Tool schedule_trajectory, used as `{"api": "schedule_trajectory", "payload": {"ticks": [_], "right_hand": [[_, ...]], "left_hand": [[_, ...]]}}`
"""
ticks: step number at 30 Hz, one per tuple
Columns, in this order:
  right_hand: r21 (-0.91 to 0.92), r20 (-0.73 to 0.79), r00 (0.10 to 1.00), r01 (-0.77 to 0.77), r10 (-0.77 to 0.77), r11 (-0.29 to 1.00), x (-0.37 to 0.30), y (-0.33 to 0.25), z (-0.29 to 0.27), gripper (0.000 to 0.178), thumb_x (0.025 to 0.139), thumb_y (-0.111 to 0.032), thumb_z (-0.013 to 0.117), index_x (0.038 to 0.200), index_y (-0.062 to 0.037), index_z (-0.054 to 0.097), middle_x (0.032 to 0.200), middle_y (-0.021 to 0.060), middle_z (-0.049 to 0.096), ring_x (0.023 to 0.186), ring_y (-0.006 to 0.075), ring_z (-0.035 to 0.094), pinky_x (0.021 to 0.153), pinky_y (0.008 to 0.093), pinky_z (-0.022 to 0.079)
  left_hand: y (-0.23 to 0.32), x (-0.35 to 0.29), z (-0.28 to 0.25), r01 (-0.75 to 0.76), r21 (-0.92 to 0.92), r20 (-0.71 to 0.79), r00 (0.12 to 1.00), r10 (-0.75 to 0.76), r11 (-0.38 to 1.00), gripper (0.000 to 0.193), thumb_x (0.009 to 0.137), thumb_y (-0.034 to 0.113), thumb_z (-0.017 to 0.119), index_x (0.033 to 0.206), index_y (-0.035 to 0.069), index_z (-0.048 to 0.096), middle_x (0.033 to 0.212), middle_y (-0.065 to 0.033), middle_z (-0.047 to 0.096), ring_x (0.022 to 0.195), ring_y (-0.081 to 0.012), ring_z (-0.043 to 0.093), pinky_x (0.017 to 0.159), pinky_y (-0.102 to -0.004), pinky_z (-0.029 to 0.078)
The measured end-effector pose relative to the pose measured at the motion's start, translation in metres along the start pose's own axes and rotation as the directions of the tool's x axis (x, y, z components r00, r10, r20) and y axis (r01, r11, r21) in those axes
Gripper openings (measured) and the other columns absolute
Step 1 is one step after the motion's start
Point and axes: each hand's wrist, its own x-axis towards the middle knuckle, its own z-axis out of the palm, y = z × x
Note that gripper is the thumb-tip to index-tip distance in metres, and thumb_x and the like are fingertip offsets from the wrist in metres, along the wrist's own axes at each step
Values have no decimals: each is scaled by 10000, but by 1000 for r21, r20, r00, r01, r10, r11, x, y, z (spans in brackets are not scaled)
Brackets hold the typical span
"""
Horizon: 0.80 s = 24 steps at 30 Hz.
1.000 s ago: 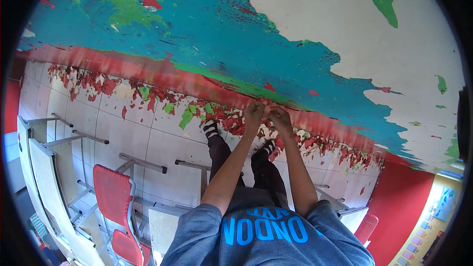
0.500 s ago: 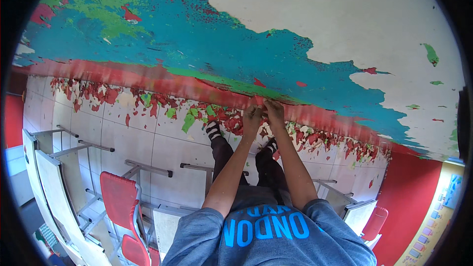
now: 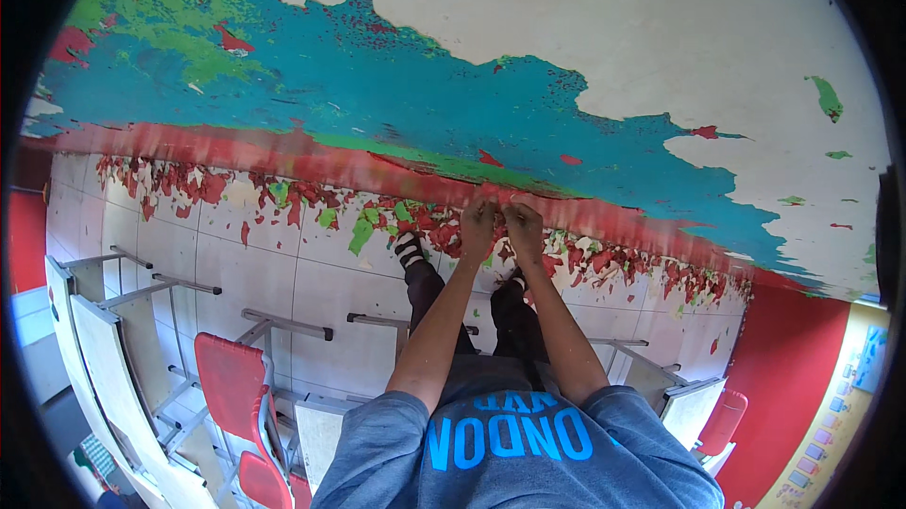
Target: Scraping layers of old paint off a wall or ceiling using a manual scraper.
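Note:
In front of me is a wall with peeling paint (image 3: 311, 66) in layers of blue, green and red. Along its bottom runs a red painted band (image 3: 349, 167), with a loose lifted edge just above my hands. My left hand (image 3: 478, 224) is closed at this band, its fingertips pinched on the red paint. Close beside it, my right hand (image 3: 524, 228) is also closed, fingers bent against the same red paint. Whatever small flap lies between the fingertips is partly hidden by the fingers.
Red, green and white paint flakes (image 3: 361, 233) litter the tiled floor (image 3: 340, 278) along the wall base, around my feet. Behind me stand metal-legged tables (image 3: 99, 320) and red chairs (image 3: 229, 382). A bare whitish wall patch (image 3: 755, 47) spreads at upper right.
My right hand has dropped slightly and sits a little lower than before. My left hand stays nearly in place at the red band. The view has shifted a little.

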Motion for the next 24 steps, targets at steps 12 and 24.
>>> {"api": "schedule_trajectory", "payload": {"ticks": [12,24], "right_hand": [[-1,-91,987,129,-129,992,13,-8,11,382,801,-213,560,520,14,434,448,48,389,438,111,392,437,298,323],[-268,3,991,130,-134,955,-2,7,-8,313,797,-188,559,577,26,500,471,70,437,470,101,367,455,297,327]], "left_hand": [[5,-13,4,356,-423,-42,911,-410,833,156,835,174,480,741,56,520,576,55,394,517,-34,365,451,-212,276],[-34,-11,19,180,-348,-92,970,-224,920,186,858,159,476,699,62,484,555,47,376,491,-28,341,423,-213,275]]}}
